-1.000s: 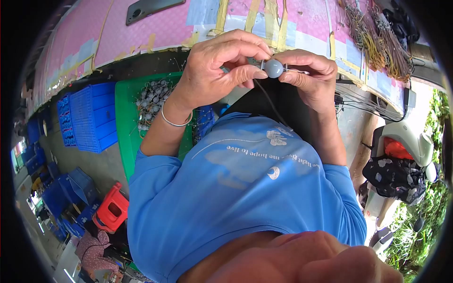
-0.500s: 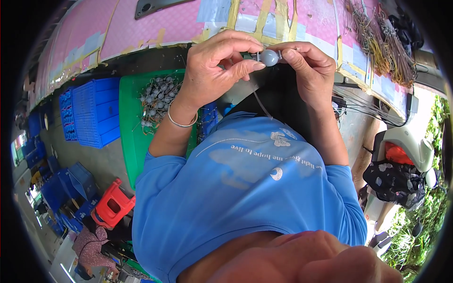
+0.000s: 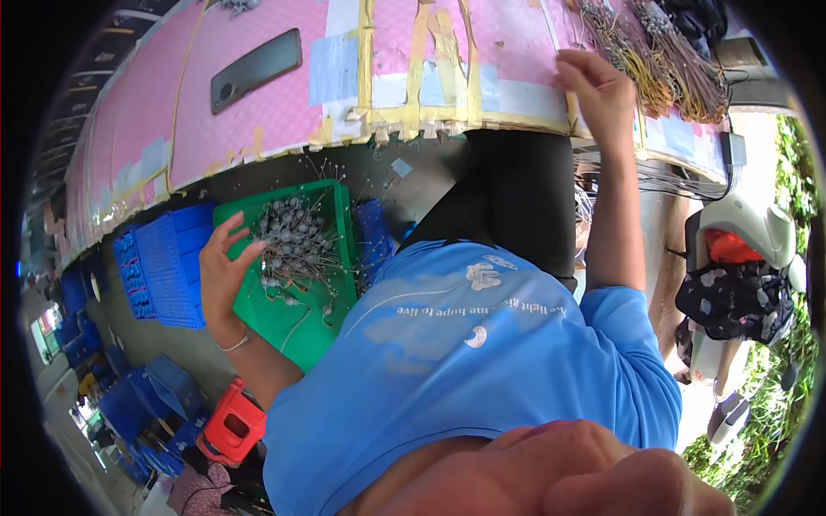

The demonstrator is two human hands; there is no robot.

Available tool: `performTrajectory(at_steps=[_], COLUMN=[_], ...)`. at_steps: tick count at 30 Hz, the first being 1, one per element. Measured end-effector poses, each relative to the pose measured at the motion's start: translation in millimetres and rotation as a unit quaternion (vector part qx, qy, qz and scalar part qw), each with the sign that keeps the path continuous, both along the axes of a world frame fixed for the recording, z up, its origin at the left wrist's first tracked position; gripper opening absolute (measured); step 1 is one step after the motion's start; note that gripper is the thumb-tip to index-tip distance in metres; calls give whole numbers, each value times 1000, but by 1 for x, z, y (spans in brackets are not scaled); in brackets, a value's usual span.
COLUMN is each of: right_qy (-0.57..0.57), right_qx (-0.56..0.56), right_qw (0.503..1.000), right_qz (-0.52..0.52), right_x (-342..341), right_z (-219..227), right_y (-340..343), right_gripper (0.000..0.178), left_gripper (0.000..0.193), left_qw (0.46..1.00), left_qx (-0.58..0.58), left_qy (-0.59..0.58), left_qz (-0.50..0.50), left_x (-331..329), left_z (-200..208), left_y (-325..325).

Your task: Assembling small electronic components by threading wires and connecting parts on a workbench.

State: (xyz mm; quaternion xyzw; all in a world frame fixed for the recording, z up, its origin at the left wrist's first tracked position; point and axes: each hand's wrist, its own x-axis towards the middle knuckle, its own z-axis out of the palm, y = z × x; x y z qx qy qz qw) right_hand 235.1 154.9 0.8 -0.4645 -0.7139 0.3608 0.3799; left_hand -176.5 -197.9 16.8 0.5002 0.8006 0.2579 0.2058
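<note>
My left hand (image 3: 225, 271) is over the left side of a green crate (image 3: 297, 337), its fingers apart and nothing in them. Grey balls on thin wires (image 3: 297, 225) lie heaped in that crate, beside my fingertips. My right hand (image 3: 602, 90) is raised at the near edge of the pink-topped table (image 3: 508, 43), left of a bundle of yellowish and brown wires (image 3: 624, 52). Its thumb and forefinger come together in a pinch. Whatever may be between those fingertips is too small to make out.
A dark phone (image 3: 256, 70) lies on the taped table, left of the middle. Stacked blue baskets (image 3: 176, 267) stand left of the crate, and a red stool (image 3: 232, 423) is farther down. More wire bundles hang at the table's right end. A white scooter (image 3: 748, 232) stands at right.
Before, both hands held a grey ball on a wire together near the table edge. They have parted: my left hand moved left to the crate without the ball, my right rose over the table.
</note>
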Motion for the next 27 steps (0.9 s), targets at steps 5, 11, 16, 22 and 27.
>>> performTrajectory(at_steps=[5,11,16,22,27], right_qy=[-127,-398,-306,147,219], right_qx=[112,191,78,-32,-109], right_qw=[980,895,948,989,965], right_qz=[-105,-70,-35,-10,93], right_x=[14,6,14,25,14], right_z=[3,15,10,27,14], right_y=[57,70,70,58,43], right_gripper=[25,27,19,7,6], left_gripper=[40,36,25,21,17], left_qw=[974,968,978,957,925], left_qx=[38,95,127,188,177], left_qy=[-221,-129,-5,196,314], left_qz=[42,-193,-168,-100,-123], left_x=[28,47,33,21,32], left_z=[28,31,12,-2,-7], left_y=[87,250,383,484,483])
